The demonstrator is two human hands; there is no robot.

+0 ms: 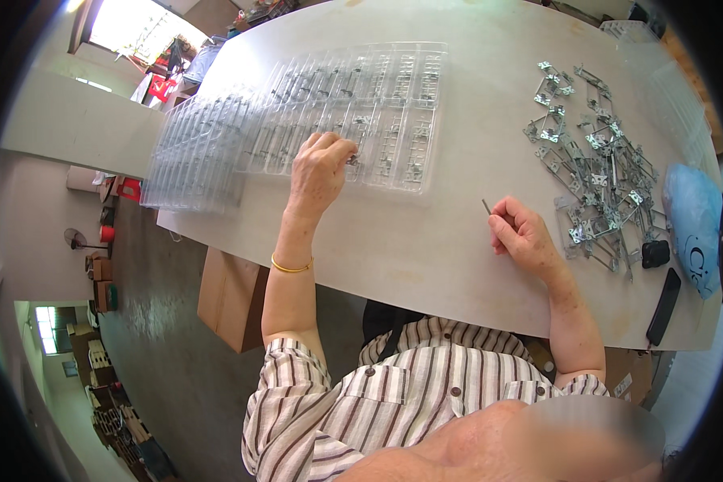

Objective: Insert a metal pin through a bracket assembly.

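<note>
My left hand [317,173] is over the near side of a clear plastic compartment tray [407,186], its fingers pinched on a small metal part [352,160] that they mostly cover. Rows of slim metal pieces lie in the tray's compartments. Above the table, to the right of the tray, my right hand [524,234] is closed on a thin metal rod [486,206], whose end sticks out past the thumb and forefinger. A loose pile of metal bracket assemblies [601,181], some joined by rods, is spread on the table beyond my right hand.
More clear trays [189,153] are stacked at the table's left edge. To the right lie a blue plastic bag [691,229], a small black object [655,254], a flat black device [664,309] and clear plastic trays [668,96]. A cardboard box [229,297] stands below the front edge.
</note>
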